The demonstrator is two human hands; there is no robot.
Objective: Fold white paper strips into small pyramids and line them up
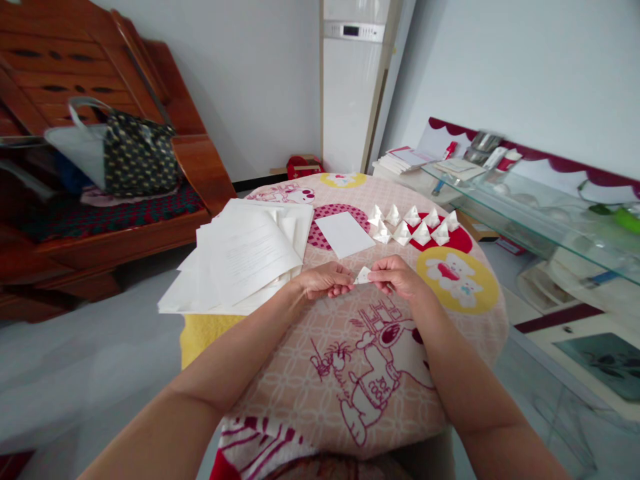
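Observation:
Between my two hands, just above the cloth-covered table, is a small folded piece of white paper (363,275). My left hand (327,280) pinches its left corner, and my right hand (395,275) grips its right side with thumb and fingers. Behind my hands lies a small stack of blank white paper (345,235). To the right of that stack, several small folded paper boats (402,233) stand in two rows. Left of my left hand is a large, uneven pile of paper sheets (250,250), the top one carrying printed lines.
A patterned cloth (295,373) covers the round table. To the right stands a glass shelf (550,220) bearing metal tins, papers and other small things. On the left, a wooden bench (193,160) holds a dark patterned bag (140,153). A tall white cabinet unit (350,93) stands behind.

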